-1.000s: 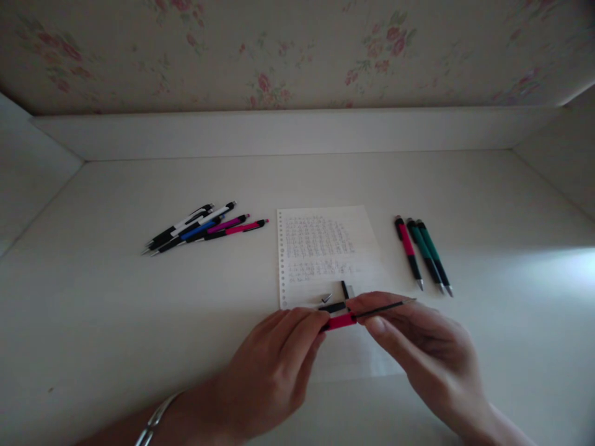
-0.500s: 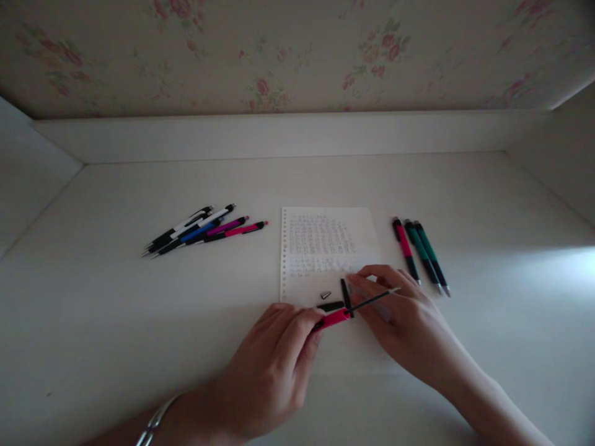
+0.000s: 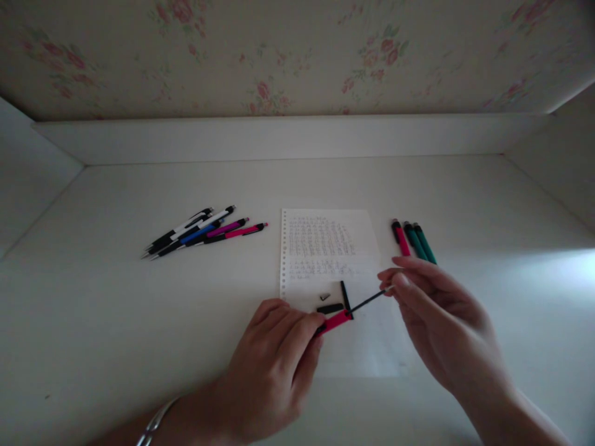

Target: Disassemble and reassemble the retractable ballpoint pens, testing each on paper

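Note:
My left hand is closed on a red pen barrel above the lower part of a written sheet of paper. A thin dark refill sticks out of the barrel towards the upper right. The thumb and fingertips of my right hand pinch the refill's light tip. On the paper, near the barrel, are a small silver cone tip, a short black piece and a thin black piece.
Several pens lie in a loose pile on the left of the white desk. At the right, a red pen and two green pens are partly covered by my right hand.
My right hand has moved right and now pinches the refill tip, uncovering more of the paper. My left hand and the barrel have hardly moved.

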